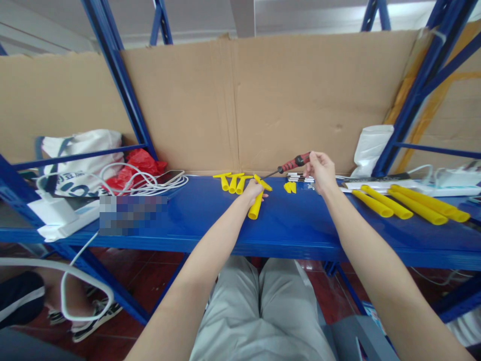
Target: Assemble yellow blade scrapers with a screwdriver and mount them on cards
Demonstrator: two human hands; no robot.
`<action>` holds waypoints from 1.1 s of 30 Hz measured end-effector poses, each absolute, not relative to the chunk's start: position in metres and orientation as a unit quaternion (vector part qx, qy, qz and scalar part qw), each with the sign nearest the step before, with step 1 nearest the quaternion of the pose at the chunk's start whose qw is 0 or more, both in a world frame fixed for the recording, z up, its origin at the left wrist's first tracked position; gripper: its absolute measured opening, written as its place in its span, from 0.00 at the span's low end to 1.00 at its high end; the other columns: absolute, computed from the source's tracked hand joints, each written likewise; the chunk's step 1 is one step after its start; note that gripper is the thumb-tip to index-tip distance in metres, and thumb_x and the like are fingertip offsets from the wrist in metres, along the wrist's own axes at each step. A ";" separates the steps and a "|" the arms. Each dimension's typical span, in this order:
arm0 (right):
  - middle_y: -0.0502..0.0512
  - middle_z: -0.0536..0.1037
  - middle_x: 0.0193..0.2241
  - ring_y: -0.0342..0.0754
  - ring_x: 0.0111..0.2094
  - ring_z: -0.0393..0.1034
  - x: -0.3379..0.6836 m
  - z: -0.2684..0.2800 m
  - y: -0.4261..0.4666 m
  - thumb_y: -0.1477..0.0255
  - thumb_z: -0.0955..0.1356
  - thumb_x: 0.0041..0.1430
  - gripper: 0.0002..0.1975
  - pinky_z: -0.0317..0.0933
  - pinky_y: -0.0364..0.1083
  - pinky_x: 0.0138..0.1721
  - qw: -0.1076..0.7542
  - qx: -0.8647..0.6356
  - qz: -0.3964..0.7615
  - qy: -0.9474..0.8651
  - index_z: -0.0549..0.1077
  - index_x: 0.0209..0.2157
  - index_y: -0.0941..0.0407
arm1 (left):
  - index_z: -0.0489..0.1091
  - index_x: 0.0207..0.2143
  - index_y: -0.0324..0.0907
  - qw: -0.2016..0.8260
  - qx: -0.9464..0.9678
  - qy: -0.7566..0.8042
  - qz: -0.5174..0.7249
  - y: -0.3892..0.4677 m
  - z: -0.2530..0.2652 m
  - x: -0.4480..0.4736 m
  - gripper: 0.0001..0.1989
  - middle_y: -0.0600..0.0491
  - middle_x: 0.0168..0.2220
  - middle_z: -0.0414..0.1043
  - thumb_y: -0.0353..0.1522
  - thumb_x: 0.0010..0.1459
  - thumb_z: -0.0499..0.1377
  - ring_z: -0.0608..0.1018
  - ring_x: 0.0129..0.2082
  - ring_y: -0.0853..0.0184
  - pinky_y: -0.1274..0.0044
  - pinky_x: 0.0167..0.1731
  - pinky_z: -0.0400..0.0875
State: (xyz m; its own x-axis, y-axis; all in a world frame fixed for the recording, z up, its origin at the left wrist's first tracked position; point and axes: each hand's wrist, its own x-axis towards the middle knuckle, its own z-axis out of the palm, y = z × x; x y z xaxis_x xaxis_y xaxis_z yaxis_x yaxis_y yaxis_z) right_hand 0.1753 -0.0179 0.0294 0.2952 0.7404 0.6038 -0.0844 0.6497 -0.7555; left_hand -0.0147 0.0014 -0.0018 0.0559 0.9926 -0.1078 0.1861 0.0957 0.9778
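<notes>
My left hand [254,190] is closed around a yellow T-shaped handle [256,208], its hollow round end pointing toward me. In my right hand [320,169] is a red and black screwdriver [293,163], pinched near the butt of its grip. The screwdriver's shaft runs down leftward, and its tip is at the crosspiece of the handle; whether it touches a screw is too small to tell. Just left of my left hand lie several more yellow T-shaped handles [232,183]. Small yellow pieces [290,187] rest between my hands, with tiny metal bits [311,186] below my right hand.
Several long yellow tubes [376,204] lie at the right of the blue shelf [293,225]. Cardboard [293,100] walls off the back. White cables [150,183], a red plastic bag [145,163] and a power strip [75,225] are at left. Another person's leg [71,296] shows below left.
</notes>
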 end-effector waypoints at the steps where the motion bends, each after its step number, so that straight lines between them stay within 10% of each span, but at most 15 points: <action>1: 0.39 0.63 0.11 0.38 0.11 0.59 0.176 0.029 -0.017 0.52 0.72 0.42 0.22 0.53 0.38 0.12 0.746 -0.317 0.267 -0.521 0.63 0.26 0.54 | 0.57 0.52 0.41 0.490 0.534 0.554 0.409 0.001 -0.002 -0.014 0.19 0.48 0.41 0.71 0.23 0.59 0.52 0.75 0.21 0.73 0.82 0.16 0.62; 33: 0.38 0.55 0.09 0.37 0.08 0.53 0.181 0.025 -0.011 0.48 0.70 0.43 0.24 0.43 0.39 0.08 0.762 -0.354 0.282 -0.464 0.60 0.23 0.53 | 0.58 0.50 0.42 0.482 0.548 0.548 0.409 0.002 -0.001 -0.015 0.21 0.49 0.38 0.73 0.20 0.56 0.53 0.73 0.18 0.74 0.82 0.17 0.62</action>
